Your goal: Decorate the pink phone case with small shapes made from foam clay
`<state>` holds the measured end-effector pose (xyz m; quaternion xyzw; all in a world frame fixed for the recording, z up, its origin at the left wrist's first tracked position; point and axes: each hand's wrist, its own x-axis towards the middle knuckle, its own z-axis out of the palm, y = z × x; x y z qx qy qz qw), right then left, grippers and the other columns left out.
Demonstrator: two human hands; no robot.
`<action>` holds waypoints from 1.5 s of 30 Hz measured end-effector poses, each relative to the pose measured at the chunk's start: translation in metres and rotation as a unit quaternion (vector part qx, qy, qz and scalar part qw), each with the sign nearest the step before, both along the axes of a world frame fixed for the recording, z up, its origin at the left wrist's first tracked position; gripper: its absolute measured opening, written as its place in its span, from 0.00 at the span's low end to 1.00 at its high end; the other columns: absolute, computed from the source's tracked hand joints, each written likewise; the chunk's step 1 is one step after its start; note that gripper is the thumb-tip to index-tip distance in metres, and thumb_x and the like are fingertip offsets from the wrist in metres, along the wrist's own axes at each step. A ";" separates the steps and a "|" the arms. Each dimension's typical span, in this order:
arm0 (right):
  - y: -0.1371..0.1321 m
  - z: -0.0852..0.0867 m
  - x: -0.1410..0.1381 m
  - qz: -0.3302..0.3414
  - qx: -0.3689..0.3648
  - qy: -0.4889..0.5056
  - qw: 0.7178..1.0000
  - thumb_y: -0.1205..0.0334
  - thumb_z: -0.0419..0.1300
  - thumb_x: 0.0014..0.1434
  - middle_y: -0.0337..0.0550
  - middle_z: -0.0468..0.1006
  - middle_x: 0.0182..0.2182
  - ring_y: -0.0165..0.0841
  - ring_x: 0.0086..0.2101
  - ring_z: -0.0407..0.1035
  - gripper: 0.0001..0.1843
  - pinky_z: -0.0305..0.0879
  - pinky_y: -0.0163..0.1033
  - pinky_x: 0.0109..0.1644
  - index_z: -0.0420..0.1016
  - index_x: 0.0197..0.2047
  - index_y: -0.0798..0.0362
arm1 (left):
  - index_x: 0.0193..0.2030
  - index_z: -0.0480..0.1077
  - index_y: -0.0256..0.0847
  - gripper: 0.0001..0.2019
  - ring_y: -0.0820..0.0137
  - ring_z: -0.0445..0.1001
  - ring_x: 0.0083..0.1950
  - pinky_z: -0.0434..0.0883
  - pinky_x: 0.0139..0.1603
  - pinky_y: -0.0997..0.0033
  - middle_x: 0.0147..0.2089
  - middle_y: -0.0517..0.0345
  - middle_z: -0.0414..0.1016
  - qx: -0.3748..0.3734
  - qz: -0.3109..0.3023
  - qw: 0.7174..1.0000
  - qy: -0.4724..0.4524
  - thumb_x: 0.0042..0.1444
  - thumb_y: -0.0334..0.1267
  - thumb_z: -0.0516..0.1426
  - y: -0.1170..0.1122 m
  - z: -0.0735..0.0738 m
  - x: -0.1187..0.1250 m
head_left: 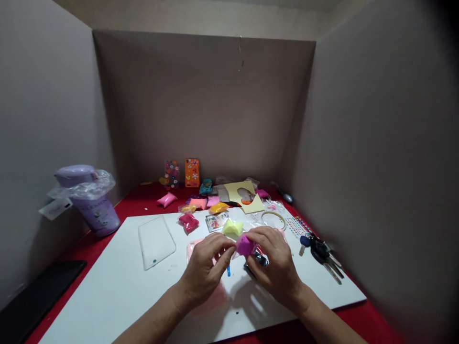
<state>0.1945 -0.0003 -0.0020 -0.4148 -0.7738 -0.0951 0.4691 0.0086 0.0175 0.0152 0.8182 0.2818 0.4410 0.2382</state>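
Both hands meet over the white board (122, 286). My left hand (206, 270) and my right hand (274, 263) pinch a small purple packet of clay (245, 245) between their fingertips, just above the board. A pink phone case (191, 248) lies partly hidden under my left hand. A yellow-green clay packet (232, 228) sits right behind the purple one. A small blue piece (228, 271) shows below my left fingers.
A clear phone case (156, 241) lies left on the board. Several coloured clay packets, two decorated cases (191, 172), a yellow card (245, 195) and a ring (273, 218) crowd the back. Keys (321, 253) lie right. A purple tumbler (89, 200) stands left. Cardboard walls enclose the red table.
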 end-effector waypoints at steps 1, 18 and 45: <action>0.000 0.001 0.000 -0.005 0.006 -0.004 1.000 0.70 0.58 0.52 0.46 0.75 0.39 0.40 0.41 0.68 0.17 0.64 0.48 0.44 0.68 0.46 0.50 | 0.36 0.71 0.39 0.07 0.70 0.65 0.30 0.64 0.33 0.69 0.27 0.57 0.68 0.000 0.000 1.000 0.006 0.61 0.34 0.52 0.001 0.001 -0.001; -0.007 -0.002 -0.003 0.131 -0.014 0.044 0.990 0.73 0.56 0.54 0.48 0.72 0.43 0.38 0.45 0.68 0.20 0.68 0.46 0.47 0.65 0.51 0.52 | 0.31 0.68 0.37 0.04 0.75 0.64 0.27 0.62 0.28 0.75 0.27 0.60 0.68 -0.028 0.015 0.998 0.054 0.55 0.28 0.53 0.002 0.014 -0.009; -0.002 -0.010 -0.003 0.190 -0.126 0.105 0.968 0.72 0.54 0.58 0.47 0.70 0.43 0.37 0.44 0.66 0.15 0.65 0.43 0.47 0.66 0.49 0.51 | 0.41 0.76 0.39 0.08 0.68 0.67 0.34 0.64 0.33 0.70 0.31 0.53 0.72 0.080 -0.012 0.997 0.001 0.54 0.32 0.60 0.001 0.008 -0.008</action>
